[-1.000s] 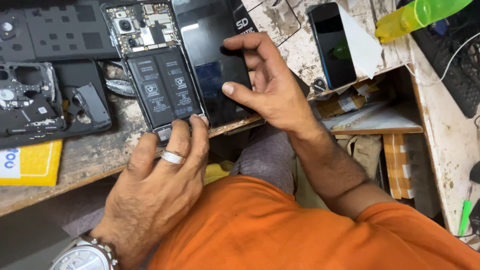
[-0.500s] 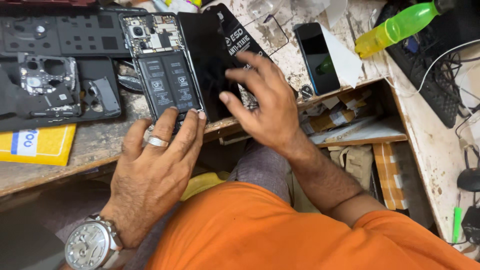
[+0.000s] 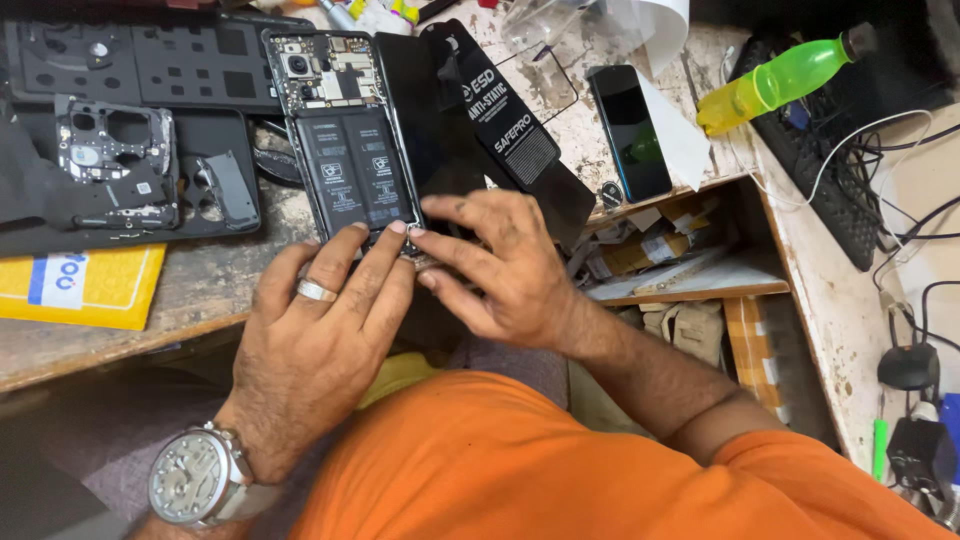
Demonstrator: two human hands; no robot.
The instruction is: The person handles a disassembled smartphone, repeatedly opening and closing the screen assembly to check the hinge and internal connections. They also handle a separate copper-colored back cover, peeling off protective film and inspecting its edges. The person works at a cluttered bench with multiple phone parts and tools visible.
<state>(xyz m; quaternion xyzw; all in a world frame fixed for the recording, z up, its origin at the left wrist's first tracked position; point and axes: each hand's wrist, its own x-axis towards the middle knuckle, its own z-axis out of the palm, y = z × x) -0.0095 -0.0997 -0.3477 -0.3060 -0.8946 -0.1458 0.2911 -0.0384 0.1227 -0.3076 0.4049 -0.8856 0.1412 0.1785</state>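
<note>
An opened phone (image 3: pixel 345 140) lies back up on the workbench, its black battery and circuit board exposed. My left hand (image 3: pixel 320 330), with a ring and a wristwatch, has its fingertips pressed on the phone's near end. My right hand (image 3: pixel 500 265) meets it there, fingertips pinching at the same bottom edge. Whether a small part sits between the fingers is hidden. A black anti-static bag (image 3: pixel 500 130) lies under and right of the phone.
A black mat (image 3: pixel 150 70) at left carries a phone frame and loose covers. A yellow packet (image 3: pixel 90 285) lies near the bench edge. A second phone (image 3: pixel 630 130), a green bottle (image 3: pixel 770 85), a keyboard, cables and an open drawer of parts are at right.
My right hand has moved down from the dark bag to the phone's bottom edge beside my left fingers. The view has shifted, so the bench sits lower in frame.
</note>
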